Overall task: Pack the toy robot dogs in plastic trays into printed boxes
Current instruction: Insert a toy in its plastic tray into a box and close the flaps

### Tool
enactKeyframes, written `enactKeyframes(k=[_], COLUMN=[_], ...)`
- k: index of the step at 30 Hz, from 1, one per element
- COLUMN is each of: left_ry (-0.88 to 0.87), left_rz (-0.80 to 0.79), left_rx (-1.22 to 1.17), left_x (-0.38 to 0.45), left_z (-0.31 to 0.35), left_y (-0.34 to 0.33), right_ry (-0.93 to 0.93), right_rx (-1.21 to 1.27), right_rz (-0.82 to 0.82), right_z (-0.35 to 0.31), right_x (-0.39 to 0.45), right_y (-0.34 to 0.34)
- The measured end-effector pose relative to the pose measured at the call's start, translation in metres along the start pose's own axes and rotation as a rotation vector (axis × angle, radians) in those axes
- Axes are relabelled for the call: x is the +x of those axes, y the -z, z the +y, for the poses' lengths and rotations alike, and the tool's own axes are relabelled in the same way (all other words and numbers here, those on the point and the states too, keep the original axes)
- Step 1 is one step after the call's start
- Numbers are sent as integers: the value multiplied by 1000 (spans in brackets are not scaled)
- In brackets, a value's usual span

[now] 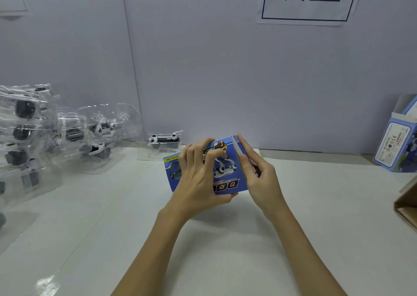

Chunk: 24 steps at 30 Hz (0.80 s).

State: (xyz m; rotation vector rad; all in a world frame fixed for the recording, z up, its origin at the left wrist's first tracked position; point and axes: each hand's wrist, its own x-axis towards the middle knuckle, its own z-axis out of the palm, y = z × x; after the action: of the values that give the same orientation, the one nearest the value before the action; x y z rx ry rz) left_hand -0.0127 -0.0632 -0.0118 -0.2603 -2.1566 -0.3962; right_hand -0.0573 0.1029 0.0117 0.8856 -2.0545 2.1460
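left hand (pixel 198 178) gripping blue box (pixel 225 178), right hand (pixel 259 178) seemingly pressing flap (pixel 237 148)

Much of the blue box's (pixel 222 171) print is covered by both hands. The stacked trays (pixel 20 138) are cut off at the left edge, the second box (pixel 397 147) at the right.
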Motion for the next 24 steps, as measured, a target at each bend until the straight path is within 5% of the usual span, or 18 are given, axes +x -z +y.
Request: enactKeyframes(k=[24], left_ry=[43], left_rz=[42], left_rx=[-104], left_x=[4], left_z=[-1], left_y=[8], right_ry=[9], right_rx=[111], right_rz=[-123], right_z=[0], right_x=[-2], right_y=[-1])
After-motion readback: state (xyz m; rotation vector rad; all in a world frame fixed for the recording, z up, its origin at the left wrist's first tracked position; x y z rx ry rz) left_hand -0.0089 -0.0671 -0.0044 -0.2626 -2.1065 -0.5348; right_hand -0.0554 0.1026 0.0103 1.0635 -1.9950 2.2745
